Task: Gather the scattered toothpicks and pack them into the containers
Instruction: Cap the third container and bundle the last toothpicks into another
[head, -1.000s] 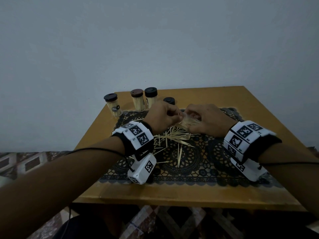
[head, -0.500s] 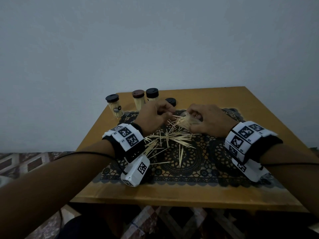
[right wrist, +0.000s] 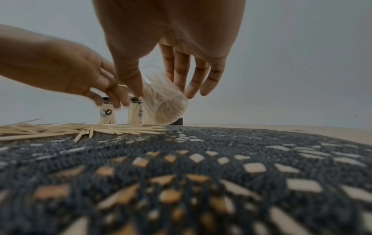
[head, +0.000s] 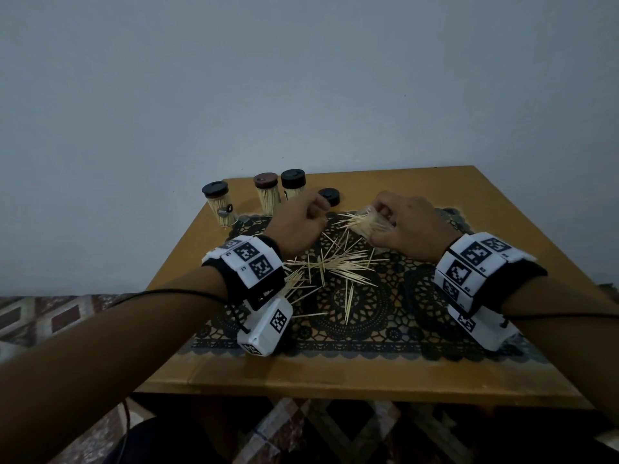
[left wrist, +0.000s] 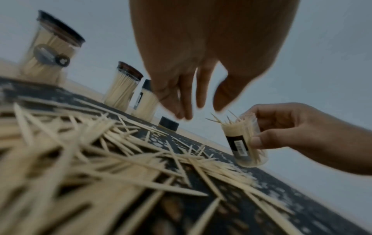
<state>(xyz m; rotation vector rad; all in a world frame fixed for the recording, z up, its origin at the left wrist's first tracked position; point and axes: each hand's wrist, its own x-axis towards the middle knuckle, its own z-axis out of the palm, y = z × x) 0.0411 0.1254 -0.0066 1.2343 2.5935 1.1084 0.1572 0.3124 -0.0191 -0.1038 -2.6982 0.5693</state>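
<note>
Loosely open, left hand, fingers down, empty, just left of right hand. Right hand wrapped round open container, tilted, packed with toothpicks. Below and left of both hands, scattered toothpicks on lace mat.

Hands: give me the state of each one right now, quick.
Left hand: open, fingers loose and blurred, apparently holding nothing.
Right hand: holding the open toothpick container, tilted.

Pale wooden toothpicks on black lace cloth mat; clear glossy plastic container.
</note>
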